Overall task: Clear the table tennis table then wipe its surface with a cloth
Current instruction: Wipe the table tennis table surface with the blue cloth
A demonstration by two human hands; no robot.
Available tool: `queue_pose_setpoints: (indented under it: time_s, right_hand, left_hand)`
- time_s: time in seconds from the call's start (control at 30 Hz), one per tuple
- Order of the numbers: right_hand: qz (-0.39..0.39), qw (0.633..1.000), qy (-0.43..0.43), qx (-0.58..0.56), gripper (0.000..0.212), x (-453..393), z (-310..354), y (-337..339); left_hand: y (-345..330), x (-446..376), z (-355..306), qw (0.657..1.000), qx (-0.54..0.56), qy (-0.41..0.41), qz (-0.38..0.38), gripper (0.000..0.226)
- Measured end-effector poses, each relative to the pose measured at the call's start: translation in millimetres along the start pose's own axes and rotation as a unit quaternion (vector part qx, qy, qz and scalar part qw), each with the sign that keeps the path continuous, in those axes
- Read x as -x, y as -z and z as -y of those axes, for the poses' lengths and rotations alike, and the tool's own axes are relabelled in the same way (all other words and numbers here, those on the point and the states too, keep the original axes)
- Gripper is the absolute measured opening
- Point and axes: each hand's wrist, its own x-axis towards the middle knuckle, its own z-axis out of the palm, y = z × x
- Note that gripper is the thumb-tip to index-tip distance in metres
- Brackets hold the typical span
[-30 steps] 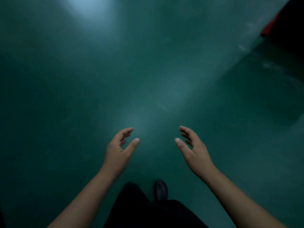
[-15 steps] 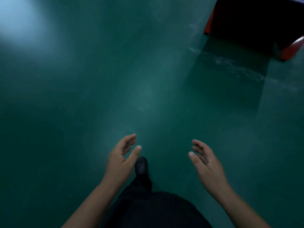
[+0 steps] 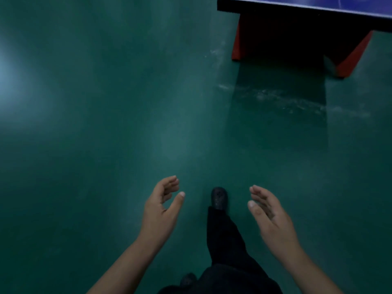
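One corner of the table tennis table [image 3: 318, 5] is all that shows so far, way up at the top right, blue top with a white edge line and red legs [image 3: 352, 58] under it. Can't tell what's sitting on it, and no cloth anywhere in view, so honestly the main risk is turning up with nothing to wipe with. Both hands are empty: left hand [image 3: 162, 211] has loosely curled fingers with the thumb out, right hand [image 3: 270, 215] is relaxed and mostly open. A dark shoe [image 3: 219, 198] is stepping forward on the green floor [image 3: 95, 134], well short of the table. That floor looks glossy, plus there's a scuffed dusty patch [image 3: 282, 100] near the legs, so slipping or clipping a leg seems possible.
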Motion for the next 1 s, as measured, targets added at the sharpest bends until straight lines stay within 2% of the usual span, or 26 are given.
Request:
queue_pose_setpoints:
  time_s: [0.07,0.27,0.4,0.57,0.77,1.0]
  right_hand:
    - [0.012,1.0,-0.006,0.004,0.034,-59.7,6.0,0.9]
    - [0.06,0.996,0.034,0.062,0.039,-230.7,57.7,-2.7]
    - [0.078,0.994,0.024,0.073,0.037,-338.9,98.6,-12.7]
    - [0.075,0.994,0.032,0.07,0.032,-468.3,132.3,-50.7]
    - [0.052,0.997,0.002,0.057,0.044,-618.5,187.7,-122.5]
    - [0.002,0.998,-0.011,0.058,0.054,-781.2,275.8,-162.8]
  left_hand:
    - [-18.8,-53.2,-7.1,1.0,-0.008,0.013,-0.004,0.036]
    - [-57.9,-212.5,-61.0,0.998,0.002,0.007,-0.06,0.032]
    - [-59.2,-312.1,-89.8,0.998,-0.024,-0.002,-0.057,0.036]
    - [-51.6,-435.8,-87.6,0.997,-0.043,0.009,-0.061,0.035]
    - [-32.5,-619.5,-86.0,0.998,-0.059,0.032,-0.015,0.038]
    - [-22.1,-847.6,-138.4,0.992,-0.106,-0.023,0.061,0.038]
